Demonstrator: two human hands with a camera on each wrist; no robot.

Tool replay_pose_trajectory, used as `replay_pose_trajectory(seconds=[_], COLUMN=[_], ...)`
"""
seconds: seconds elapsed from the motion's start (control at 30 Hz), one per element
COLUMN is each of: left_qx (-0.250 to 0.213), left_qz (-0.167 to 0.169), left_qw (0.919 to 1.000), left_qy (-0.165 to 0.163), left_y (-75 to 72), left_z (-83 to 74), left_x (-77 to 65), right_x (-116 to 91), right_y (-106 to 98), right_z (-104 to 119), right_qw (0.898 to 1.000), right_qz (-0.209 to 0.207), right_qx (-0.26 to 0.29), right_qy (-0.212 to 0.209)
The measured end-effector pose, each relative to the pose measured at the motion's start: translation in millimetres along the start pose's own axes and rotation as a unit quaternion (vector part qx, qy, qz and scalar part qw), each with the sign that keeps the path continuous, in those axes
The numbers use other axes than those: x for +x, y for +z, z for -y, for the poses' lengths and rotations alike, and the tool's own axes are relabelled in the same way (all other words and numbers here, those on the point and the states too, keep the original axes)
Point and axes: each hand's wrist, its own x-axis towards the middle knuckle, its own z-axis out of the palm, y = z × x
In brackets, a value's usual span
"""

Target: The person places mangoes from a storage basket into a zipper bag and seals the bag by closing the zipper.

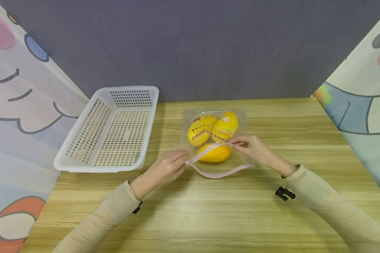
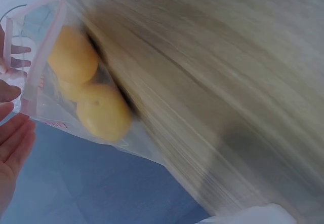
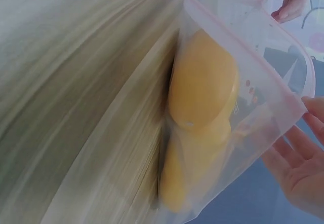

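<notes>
A clear zip bag [image 1: 216, 175] with a pale pink strip round its mouth lies on the wooden table, its mouth spread apart and facing me. Inside are three smooth yellow oval fruits [image 1: 213, 153] that look like mangoes, two at the back and one near the mouth. My left hand [image 1: 168, 168] pinches the left corner of the mouth. Thumb and fingers of my right hand [image 1: 254, 149] pinch the upper edge towards the right. In the right wrist view the bag's wall [image 3: 273, 107] rises from the fruits to that hand.
A white perforated plastic basket [image 1: 142, 140] stands on the table [image 1: 190, 218] left of the bag, with nothing seen in it. A dark grey panel [image 1: 190, 49] rises behind the table. Cartoon-printed walls [image 1: 361, 77] flank both sides.
</notes>
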Motion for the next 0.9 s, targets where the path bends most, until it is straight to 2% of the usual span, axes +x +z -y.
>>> replay_pose_trajectory(seconds=[0.33, 0.6, 0.9], left_qx=[0.007, 0.001, 0.010], left_qz=[0.013, 0.019, 0.024], left_qw=[0.9998, 0.9994, 0.9992], left_qy=[-0.016, -0.027, -0.029], left_y=[0.1, -0.7, 0.4], left_z=[3.9, 7.4, 8.7], left_x=[-12.0, -19.1, -26.2], right_x=[-7.9, -14.4, -20.8], right_y=[5.5, 9.4, 15.4], right_z=[2.5, 2.4, -0.3], right_qw=[0.995, 0.987, 0.966], right_qz=[-0.023, -0.019, -0.033], right_qx=[-0.066, -0.106, -0.174], right_qy=[-0.077, -0.117, -0.186])
